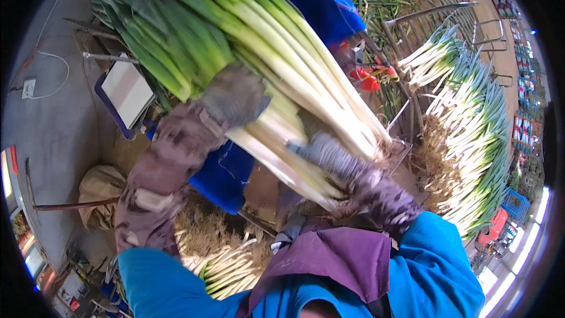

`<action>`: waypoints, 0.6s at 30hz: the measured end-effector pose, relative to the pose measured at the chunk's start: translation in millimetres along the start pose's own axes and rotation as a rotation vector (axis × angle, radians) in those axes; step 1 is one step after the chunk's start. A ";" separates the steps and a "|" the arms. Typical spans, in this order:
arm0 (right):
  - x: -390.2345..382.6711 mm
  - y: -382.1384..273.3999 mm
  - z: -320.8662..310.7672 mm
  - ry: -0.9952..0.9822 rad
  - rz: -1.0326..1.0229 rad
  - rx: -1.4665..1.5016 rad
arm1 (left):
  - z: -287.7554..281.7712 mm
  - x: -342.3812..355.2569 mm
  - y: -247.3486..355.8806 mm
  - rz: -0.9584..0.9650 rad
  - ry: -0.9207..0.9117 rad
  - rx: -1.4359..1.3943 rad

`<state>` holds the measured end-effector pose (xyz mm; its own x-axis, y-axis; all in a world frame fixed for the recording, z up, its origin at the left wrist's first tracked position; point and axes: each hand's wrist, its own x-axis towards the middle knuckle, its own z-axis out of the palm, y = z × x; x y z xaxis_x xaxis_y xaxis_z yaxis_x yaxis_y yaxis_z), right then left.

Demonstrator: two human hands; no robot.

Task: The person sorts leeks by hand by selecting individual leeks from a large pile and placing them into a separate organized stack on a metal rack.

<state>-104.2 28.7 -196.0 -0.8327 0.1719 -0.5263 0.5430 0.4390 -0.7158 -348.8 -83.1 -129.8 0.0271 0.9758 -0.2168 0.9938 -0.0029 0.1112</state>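
A large heap of long green onions (306, 53) stretches in front of me, leaves at the far left and white, rooted ends toward my right. My left hand (235, 95), in a dark grey glove, is closed over several stalks where the leaves turn pale. My right hand (329, 154), in a grey glove, lies among the white stalks nearer the roots. Motion smears its fingers, and part of it is hidden by the stalks. Just below my hands, a few nearer stalks (288, 168) slant toward my apron (335, 259).
More green onions (465, 147) lie in a long row on the right, others (229, 271) at lower left. Blue cloth (220, 176) hangs under the heap. A metal bar (432, 13), red ribbon (369, 79) and a white-faced panel (126, 91) stand around it.
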 end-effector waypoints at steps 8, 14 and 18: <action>-2.8 -30.0 19.3 0.050 0.081 -0.264 | 7.6 -10.1 2.5 -0.089 -0.059 0.001; -59.7 -61.2 -36.4 0.138 -0.275 -0.086 | 0.4 -25.7 1.6 -0.052 0.121 0.003; -9.6 -16.6 -97.6 0.100 -0.247 0.300 | -10.7 -19.5 11.1 -0.084 0.126 -0.062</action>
<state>-115.8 105.9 -134.3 -0.9405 0.1850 -0.2851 0.3205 0.2037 -0.9251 -339.4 -99.8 -114.0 -0.0739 0.9917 -0.1053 0.9833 0.0901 0.1583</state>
